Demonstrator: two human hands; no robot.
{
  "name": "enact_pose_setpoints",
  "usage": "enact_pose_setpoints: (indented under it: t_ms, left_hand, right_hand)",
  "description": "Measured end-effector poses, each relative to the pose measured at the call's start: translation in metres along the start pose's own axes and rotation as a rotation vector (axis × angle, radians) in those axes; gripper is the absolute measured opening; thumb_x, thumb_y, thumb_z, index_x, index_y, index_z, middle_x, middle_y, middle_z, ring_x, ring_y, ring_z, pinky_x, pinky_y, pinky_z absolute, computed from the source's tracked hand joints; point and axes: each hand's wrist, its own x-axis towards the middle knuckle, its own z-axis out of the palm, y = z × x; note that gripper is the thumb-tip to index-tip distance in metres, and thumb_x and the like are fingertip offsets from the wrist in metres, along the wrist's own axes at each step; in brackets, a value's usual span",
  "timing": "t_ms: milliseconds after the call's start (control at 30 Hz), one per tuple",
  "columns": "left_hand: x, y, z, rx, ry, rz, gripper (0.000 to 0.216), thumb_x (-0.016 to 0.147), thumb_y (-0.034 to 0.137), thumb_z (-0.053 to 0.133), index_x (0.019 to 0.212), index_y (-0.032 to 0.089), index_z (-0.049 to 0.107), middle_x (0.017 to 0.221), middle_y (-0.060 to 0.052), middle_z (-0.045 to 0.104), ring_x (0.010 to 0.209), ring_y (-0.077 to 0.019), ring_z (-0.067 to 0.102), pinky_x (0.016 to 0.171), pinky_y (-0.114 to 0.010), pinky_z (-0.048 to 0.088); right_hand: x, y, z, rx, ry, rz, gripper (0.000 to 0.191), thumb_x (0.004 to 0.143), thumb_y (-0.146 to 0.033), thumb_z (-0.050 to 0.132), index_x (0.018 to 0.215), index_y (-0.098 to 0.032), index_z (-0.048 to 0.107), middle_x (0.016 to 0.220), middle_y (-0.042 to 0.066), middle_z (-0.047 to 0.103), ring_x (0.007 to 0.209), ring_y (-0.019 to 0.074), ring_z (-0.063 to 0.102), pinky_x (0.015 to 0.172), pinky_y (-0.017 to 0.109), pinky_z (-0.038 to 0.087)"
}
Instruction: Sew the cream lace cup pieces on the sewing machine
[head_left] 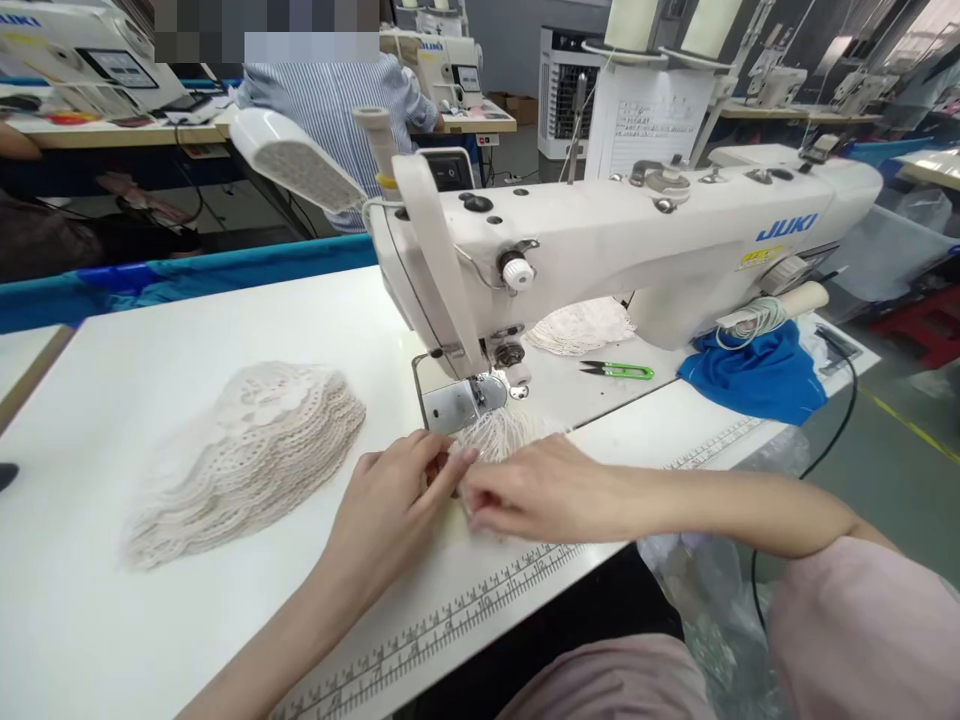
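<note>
A white sewing machine (600, 240) stands on the table, its needle and presser foot just beyond my hands. Under and in front of the foot lies a piece of white lace (499, 432), bunched and partly covered by my fingers. My left hand (409, 490) is closed on the lace's left edge, thumb against the fingers. At the near right edge, my right hand (529, 490) is curled with the lace pinched in its fingers, slightly blurred. A stack of scalloped lace pieces (255, 460) rests on the table to the left.
Green-handled thread snips (619, 370) and more lace pieces (581, 325) lie behind the needle. Blue cloth (757, 375) is bundled at the right. A printed ruler (450, 625) runs along the front edge. A lamp (296, 160) hangs at the machine's left. Another person (322, 120) sits beyond.
</note>
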Motion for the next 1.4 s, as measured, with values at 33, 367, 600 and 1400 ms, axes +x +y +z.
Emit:
enact_pose_setpoints:
  t_ms: [33,367,600,1400]
  left_hand:
    - [-0.001,0.001,0.002,0.019,0.005,0.008,0.032,0.085,0.048,0.040,0.080,0.022,0.058,0.079,-0.003,0.064,0.074,-0.0234,0.058,0.079,-0.043,0.040]
    - [-0.011,0.009,0.000,-0.236,0.032,0.068,0.023,0.087,0.044,0.045,0.085,0.023,0.055,0.072,0.001,0.061,0.066,-0.0178,0.052,0.061,-0.030,0.037]
    - [0.001,0.009,0.001,-0.300,-0.014,0.128,0.021,0.084,0.042,0.054,0.089,0.022,0.051,0.083,0.000,0.063,0.065,-0.0150,0.054,0.058,-0.027,0.039]
    - [-0.006,-0.004,0.020,-0.080,0.381,0.373,0.014,0.088,0.021,0.048,0.076,0.022,0.040,0.052,0.009,0.048,0.041,-0.0071,0.040,0.044,-0.019,0.029]
  right_hand:
    - [0.000,-0.005,0.005,0.048,-0.006,-0.046,0.008,0.090,-0.024,0.052,0.084,-0.021,0.057,0.070,-0.006,0.063,0.057,0.0083,0.051,0.050,0.023,0.026]
    - [0.003,0.037,-0.014,0.257,0.083,0.165,0.042,0.079,-0.032,0.068,0.117,-0.020,0.056,0.096,0.004,0.068,0.051,0.0085,0.056,0.056,0.026,0.045]
    - [0.020,0.043,-0.025,0.442,-0.044,0.193,0.007,0.082,-0.021,0.059,0.081,-0.019,0.065,0.051,-0.006,0.058,0.045,0.0091,0.056,0.046,0.021,0.041]
    - [0.010,0.054,0.000,0.091,0.310,-0.267,0.012,0.087,-0.017,0.051,0.098,-0.021,0.053,0.072,-0.003,0.060,0.057,0.0083,0.055,0.054,0.020,0.045]
